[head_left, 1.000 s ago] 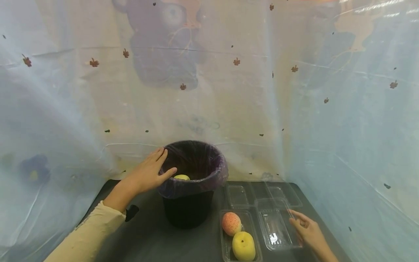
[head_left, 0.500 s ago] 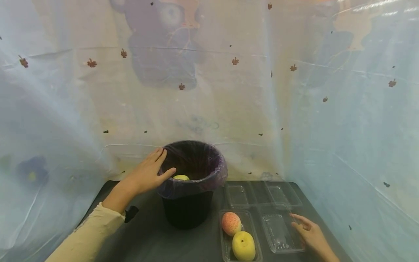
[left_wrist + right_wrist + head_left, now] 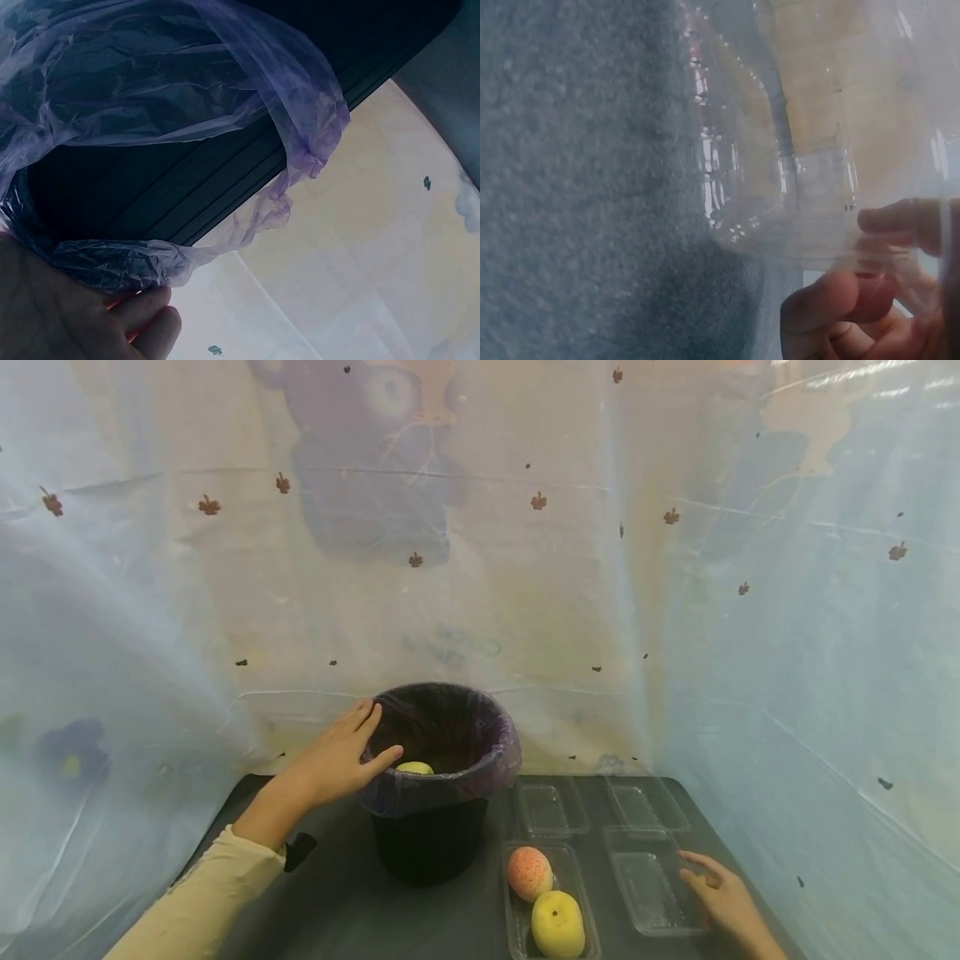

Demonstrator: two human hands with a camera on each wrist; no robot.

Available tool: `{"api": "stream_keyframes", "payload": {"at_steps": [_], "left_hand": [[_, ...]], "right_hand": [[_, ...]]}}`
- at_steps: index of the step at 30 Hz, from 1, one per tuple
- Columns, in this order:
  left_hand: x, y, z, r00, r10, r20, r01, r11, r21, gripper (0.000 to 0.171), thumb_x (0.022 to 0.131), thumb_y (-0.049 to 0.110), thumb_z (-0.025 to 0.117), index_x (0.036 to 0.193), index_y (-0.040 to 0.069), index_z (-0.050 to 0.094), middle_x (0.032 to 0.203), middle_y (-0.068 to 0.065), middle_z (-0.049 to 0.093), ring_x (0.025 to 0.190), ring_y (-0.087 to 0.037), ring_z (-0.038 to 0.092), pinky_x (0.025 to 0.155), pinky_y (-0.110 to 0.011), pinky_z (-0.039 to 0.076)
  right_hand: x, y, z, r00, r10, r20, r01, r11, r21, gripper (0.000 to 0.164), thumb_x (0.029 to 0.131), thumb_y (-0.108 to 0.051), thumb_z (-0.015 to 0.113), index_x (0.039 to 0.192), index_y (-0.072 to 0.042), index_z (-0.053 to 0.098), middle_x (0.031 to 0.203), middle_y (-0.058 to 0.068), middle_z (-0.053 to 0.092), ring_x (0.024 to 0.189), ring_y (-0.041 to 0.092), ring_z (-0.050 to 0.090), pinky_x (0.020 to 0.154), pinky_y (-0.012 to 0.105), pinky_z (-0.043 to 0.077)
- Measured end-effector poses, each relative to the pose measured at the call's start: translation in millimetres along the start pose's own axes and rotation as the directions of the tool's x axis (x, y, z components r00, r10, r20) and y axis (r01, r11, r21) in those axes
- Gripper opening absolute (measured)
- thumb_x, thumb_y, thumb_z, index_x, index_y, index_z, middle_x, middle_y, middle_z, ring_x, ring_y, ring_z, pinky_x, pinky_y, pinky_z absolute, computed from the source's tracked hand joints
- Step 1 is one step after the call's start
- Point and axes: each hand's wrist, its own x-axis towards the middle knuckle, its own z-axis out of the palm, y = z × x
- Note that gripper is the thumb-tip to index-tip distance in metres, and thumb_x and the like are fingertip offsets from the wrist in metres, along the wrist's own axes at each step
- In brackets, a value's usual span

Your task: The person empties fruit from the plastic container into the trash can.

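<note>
My left hand (image 3: pixel 337 756) rests on the left rim of a black bin (image 3: pixel 431 839), its fingers extended and thumb apart. A thin purple bag (image 3: pixel 315 120) lines the bin and folds over its rim. Just past my thumb, a yellow-green round thing (image 3: pixel 415 767) shows inside the bin, mostly hidden by the rim. At the right, my right hand (image 3: pixel 723 897) pinches the right edge of a clear plastic container (image 3: pixel 652 893) between thumb and fingers. The right wrist view shows the container's see-through wall (image 3: pixel 742 232) close to the grey surface.
Left of the held container, another clear tray (image 3: pixel 517 935) holds a pink-orange peach (image 3: pixel 529 873) and a yellow fruit (image 3: pixel 558 924). Two more clear containers (image 3: pixel 552 810) lie behind on the dark table (image 3: pixel 322 902). Printed plastic sheeting (image 3: pixel 487 610) encloses the back and sides.
My right hand has shifted the clear container to the right, and it now lies flatter and farther from the fruit tray. My left hand has stayed on the bin rim.
</note>
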Motion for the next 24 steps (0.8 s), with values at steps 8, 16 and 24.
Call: {"api": "stream_keyframes", "payload": {"at_steps": [8,16,24], "left_hand": [[0.6,2.1,1.6,1.000,0.007,-0.007,-0.007,1.000,0.000,0.099,0.108,0.068,0.044,0.171,-0.002,0.014,0.178,-0.025,0.008,0.164,-0.048,0.007,0.129,-0.068,0.011],[0.8,-1.7,3.8,1.000,-0.002,-0.003,0.002,1.000,-0.011,0.101,0.108,0.071,0.042,0.171,-0.002,0.013,0.178,-0.024,0.007,0.164,-0.047,0.006,0.129,-0.069,0.011],[-0.6,-0.1,1.1,1.000,0.001,-0.009,-0.001,1.000,-0.022,0.101,0.108,0.071,0.043,0.171,-0.002,0.014,0.178,-0.025,0.008,0.164,-0.048,0.007,0.129,-0.069,0.012]], "right_hand": [[3,4,-4,1.000,0.015,0.005,-0.015,0.996,-0.084,0.059,0.108,-0.026,0.069,0.153,0.006,0.051,0.060,0.004,0.056,0.044,0.019,0.055,0.046,0.034,0.052],[6,-18,-12,0.997,-0.027,-0.069,-0.005,0.906,-0.424,0.082,0.106,-0.053,0.063,0.146,0.017,0.048,0.094,0.017,0.072,0.080,0.032,0.070,0.070,0.054,0.059],[-1,-49,-1,0.986,-0.124,-0.109,0.074,0.922,-0.379,0.080,0.104,-0.051,0.070,0.153,0.008,0.049,0.113,0.023,0.072,0.101,0.040,0.072,0.082,0.059,0.061]]}}
